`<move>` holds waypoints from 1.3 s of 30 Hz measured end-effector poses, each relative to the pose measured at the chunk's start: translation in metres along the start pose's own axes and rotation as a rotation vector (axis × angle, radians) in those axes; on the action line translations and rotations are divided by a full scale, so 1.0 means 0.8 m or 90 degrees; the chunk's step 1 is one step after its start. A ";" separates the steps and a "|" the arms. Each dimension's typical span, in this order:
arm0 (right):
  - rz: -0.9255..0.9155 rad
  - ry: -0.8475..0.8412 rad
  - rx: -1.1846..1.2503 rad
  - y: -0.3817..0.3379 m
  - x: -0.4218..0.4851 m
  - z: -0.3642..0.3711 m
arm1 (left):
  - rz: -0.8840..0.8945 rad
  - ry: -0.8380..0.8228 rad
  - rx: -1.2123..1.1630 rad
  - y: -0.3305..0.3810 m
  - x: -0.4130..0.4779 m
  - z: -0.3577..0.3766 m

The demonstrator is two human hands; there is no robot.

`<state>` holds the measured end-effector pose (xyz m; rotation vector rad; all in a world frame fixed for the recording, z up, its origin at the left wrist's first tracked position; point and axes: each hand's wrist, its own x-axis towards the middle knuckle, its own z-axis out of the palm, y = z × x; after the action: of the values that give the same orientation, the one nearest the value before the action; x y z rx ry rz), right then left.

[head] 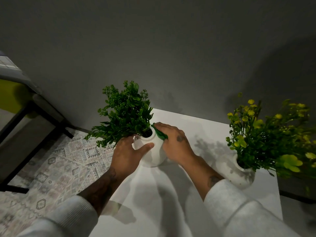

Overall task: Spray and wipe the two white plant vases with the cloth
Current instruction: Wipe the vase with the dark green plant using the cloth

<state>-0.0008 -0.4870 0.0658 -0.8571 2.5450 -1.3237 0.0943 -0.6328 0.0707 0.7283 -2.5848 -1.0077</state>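
Nearest the camera, two white sleeves [239, 211] send bare forearms out over the white worktop [153, 194], and both meet at the near white vase [154, 156], which stands upright toward the worktop's far left corner. The left hand [127, 154] grips this vase from its left side, thumb laid across the front below the neck, the other fingers round the back and hidden by leaves. The right hand [174, 144] comes in from the right, its fingers [164, 127] nearly straight, pressing a green cloth [159, 134] against the vase's right shoulder just beside the rim; its thumb is out of sight. The surface to wipe thus lies directly under the right fingers, and the vase's axis is vertical, so I judge the stroke should follow the curve while the left hand steadies. A dark green plant [126, 113] rises from the neck. The second white vase [239, 175], holding yellow flowers [266, 130], stands well apart to the right, nearer the right arm
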 end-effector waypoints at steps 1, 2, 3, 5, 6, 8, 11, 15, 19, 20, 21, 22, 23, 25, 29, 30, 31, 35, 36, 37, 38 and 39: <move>-0.010 0.014 -0.001 0.000 -0.008 0.001 | 0.002 0.000 -0.002 0.000 -0.001 0.000; -0.022 0.034 0.000 0.001 -0.019 0.004 | 0.009 0.001 -0.006 0.000 -0.001 0.000; -0.031 0.053 0.008 0.003 -0.032 0.006 | 0.015 0.002 -0.009 0.000 -0.001 0.000; -0.044 0.076 0.032 0.008 -0.058 0.012 | 0.019 0.003 -0.009 -0.001 -0.001 0.001; -0.051 0.081 0.042 0.008 -0.068 0.015 | 0.021 0.003 -0.009 -0.001 -0.001 0.002; -0.050 0.086 0.053 0.008 -0.076 0.018 | 0.028 0.008 -0.005 0.000 -0.002 0.002; -0.023 0.091 0.046 0.005 -0.056 0.015 | 0.035 0.021 -0.017 0.005 -0.003 0.003; 0.024 0.012 0.032 0.001 -0.009 -0.001 | 0.016 0.026 -0.016 0.007 -0.005 0.005; 0.052 -0.011 0.073 0.002 -0.007 -0.006 | 0.008 0.016 -0.019 0.005 -0.003 0.004; 0.061 -0.003 0.090 0.004 -0.012 -0.005 | 0.009 0.008 -0.028 0.004 -0.001 0.002; 0.084 0.009 0.117 0.007 -0.018 -0.007 | 0.007 -0.010 -0.039 0.002 0.002 0.000; 0.120 0.017 0.149 0.009 -0.021 -0.010 | -0.001 -0.035 -0.056 0.000 0.005 -0.004; 0.157 0.023 0.173 0.012 -0.022 -0.015 | -0.014 -0.068 -0.075 -0.002 0.010 -0.007; 0.196 0.019 0.192 0.017 -0.021 -0.028 | -0.036 -0.134 -0.118 -0.005 0.020 -0.013; 0.236 0.048 0.229 0.021 -0.018 -0.046 | -0.024 -0.153 -0.096 -0.003 0.029 -0.015; 0.243 0.056 0.236 0.021 -0.017 -0.049 | -0.038 -0.138 -0.102 -0.002 0.028 -0.014; 0.244 0.059 0.238 0.020 -0.016 -0.050 | -0.056 -0.120 -0.110 0.000 0.026 -0.012; 0.235 0.052 0.234 0.015 -0.010 -0.052 | -0.088 -0.071 -0.117 0.013 0.026 -0.004; 0.237 0.048 0.232 0.014 -0.009 -0.052 | -0.085 -0.067 -0.118 0.016 0.026 -0.003; 0.240 0.043 0.228 0.012 -0.007 -0.051 | -0.076 -0.065 -0.115 0.020 0.027 -0.002; 0.244 0.036 0.224 0.011 -0.007 -0.050 | -0.065 -0.064 -0.105 0.022 0.026 0.000; 0.247 0.027 0.220 0.010 -0.007 -0.049 | -0.056 -0.060 -0.086 0.022 0.026 0.003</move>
<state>-0.0147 -0.4529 0.0819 -0.2578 2.2529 -1.5834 0.0696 -0.6316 0.0830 0.7827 -2.5508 -1.2591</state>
